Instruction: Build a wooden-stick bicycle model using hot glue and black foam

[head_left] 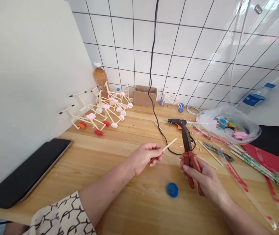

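My left hand (pixel 149 155) is closed, pinching a short pale wooden stick (pixel 170 144) that points up to the right. My right hand (pixel 203 176) wraps around a red-handled tool (pixel 190 156) with long dark closed jaws pointing up; pliers or snips, I cannot tell which. Below and between the hands a blue bottle cap (pixel 172 190) lies on the wooden table (pixel 129 205). Just beyond the tool's tip is a black glue gun (pixel 177 122) with an orange trigger. Loose thin sticks (pixel 210 153) and scissors (pixel 219 151) lie right of the tool.
Several stick-built models with cap wheels (pixel 97 120) stand at the left back, near a drink bottle (pixel 100 78). A cardboard box (pixel 144 95) sits against the wall. A black cable (pixel 151 75) hangs down. At right lies a bag of caps (pixel 227 125); a dark tablet (pixel 29 169) is left.
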The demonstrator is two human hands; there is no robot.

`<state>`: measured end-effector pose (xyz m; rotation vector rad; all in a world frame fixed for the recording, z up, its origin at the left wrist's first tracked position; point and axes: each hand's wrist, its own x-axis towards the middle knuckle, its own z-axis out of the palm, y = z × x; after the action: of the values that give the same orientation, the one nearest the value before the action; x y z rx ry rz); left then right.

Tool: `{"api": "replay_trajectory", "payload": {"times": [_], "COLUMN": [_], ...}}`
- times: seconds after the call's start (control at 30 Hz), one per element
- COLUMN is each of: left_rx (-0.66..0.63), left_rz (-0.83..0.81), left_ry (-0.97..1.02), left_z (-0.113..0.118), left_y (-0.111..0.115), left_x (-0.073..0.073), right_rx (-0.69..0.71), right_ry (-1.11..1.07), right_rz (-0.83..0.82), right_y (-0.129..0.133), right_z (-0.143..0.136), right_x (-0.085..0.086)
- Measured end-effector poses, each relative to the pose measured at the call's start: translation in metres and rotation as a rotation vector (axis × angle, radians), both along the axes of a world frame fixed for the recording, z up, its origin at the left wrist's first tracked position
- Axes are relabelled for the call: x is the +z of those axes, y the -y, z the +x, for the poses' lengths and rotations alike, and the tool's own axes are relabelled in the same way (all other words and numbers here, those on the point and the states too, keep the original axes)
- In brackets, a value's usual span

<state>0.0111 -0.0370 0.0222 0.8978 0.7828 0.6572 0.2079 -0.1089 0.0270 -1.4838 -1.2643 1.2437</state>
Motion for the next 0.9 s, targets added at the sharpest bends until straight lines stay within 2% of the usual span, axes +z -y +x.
{"api": "replay_trajectory", "payload": {"times": [0.23,0.4,0.57,0.73,0.9], "left_rx": [0.068,0.175,0.179,0.19,0.189], "left_rz": [-0.083,-0.096,-0.072,-0.066,-0.056], "left_ry": [0.112,0.151,0.185,0.194,0.189], "left_z": [-0.003,-0.0054,-0.0065,-0.0065,-0.0065], "left_y": [-0.0047,-0.0076,-0.0094,-0.0096,-0.0093], "left_x": [-0.0007,-0.0009,-0.0011,-0.0014,-0.0008], "right_rx": [0.054,0.156,0.233,0.254,0.239], "right_ry": [0.072,0.192,0.265,0.302,0.378], "right_rz": [-0.076,0.016,0.037,0.089,0.066], "right_y": [0.0015,0.0018,0.0023,0.0013,0.0006], "right_z": [-0.0008,0.001,0.002,0.0003,-0.0017], "right_x": [0.0007,0.0038,0.0059,0.0026,-0.0012]}}
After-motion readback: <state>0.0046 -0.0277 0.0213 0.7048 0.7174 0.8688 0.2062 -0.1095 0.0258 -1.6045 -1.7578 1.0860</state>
